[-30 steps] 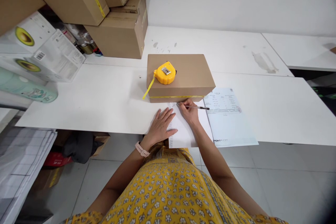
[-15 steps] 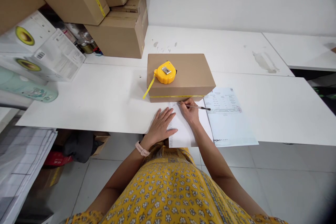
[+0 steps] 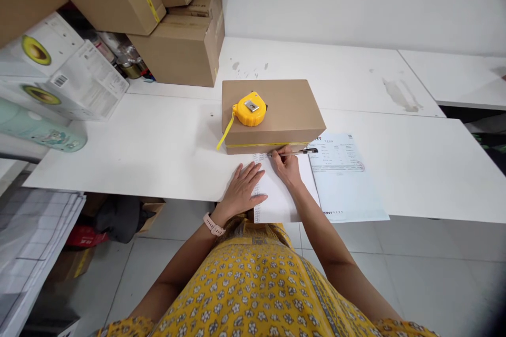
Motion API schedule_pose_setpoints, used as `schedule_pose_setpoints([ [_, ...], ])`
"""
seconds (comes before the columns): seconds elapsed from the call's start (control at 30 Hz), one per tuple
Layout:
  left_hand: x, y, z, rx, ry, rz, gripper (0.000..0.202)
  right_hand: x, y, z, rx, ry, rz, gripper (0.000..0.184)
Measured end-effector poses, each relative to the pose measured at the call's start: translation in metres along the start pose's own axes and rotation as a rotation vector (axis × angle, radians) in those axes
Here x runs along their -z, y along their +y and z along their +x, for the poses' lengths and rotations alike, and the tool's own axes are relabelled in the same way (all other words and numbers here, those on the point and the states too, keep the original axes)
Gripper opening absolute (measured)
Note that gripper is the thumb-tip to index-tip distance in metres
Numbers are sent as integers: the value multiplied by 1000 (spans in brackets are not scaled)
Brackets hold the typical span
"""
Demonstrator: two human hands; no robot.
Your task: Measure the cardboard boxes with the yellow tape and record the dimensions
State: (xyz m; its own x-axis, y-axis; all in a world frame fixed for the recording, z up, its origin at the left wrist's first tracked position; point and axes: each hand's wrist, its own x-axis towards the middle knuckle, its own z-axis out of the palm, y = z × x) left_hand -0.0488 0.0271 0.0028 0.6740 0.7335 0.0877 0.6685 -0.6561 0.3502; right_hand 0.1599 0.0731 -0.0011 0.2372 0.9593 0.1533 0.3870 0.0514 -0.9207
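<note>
Between the fingers of my right hand (image 3: 288, 168) is a pen (image 3: 306, 151), its tip at the upper left of a white notebook (image 3: 279, 202). Handwriting runs down the notebook's left edge. My left hand (image 3: 243, 187) lies flat with fingers spread, partly on the notebook's left edge and partly on the table. Just beyond both hands sits a closed cardboard box (image 3: 290, 102) with yellow tape along its front. On top of it rests a yellow tape measure (image 3: 251, 109) with a strap. A printed sheet (image 3: 348, 189) lies right of the notebook, partly under the box.
Cardboard boxes (image 3: 177, 50) are stacked at the back left. Beside them are white cartons with avocado pictures (image 3: 79, 79) and a mint-green bottle (image 3: 43, 129). The white table (image 3: 158, 152) has its front edge close to my body, and a wall stands behind it.
The pen's rear end has swung upward in my right hand, while its tip stays near the same spot. My left hand keeps its place. The view has shifted very slightly.
</note>
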Motion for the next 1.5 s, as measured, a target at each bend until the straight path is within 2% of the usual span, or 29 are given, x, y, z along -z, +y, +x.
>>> schedule_pose_setpoints([
  [0.87,-2,-2,0,-32,32,18,67,-4,4,5,52,-30,-146,26],
  [1.5,0,-1,0,-21,18,4,65,-3,2,5,38,-27,-149,26],
])
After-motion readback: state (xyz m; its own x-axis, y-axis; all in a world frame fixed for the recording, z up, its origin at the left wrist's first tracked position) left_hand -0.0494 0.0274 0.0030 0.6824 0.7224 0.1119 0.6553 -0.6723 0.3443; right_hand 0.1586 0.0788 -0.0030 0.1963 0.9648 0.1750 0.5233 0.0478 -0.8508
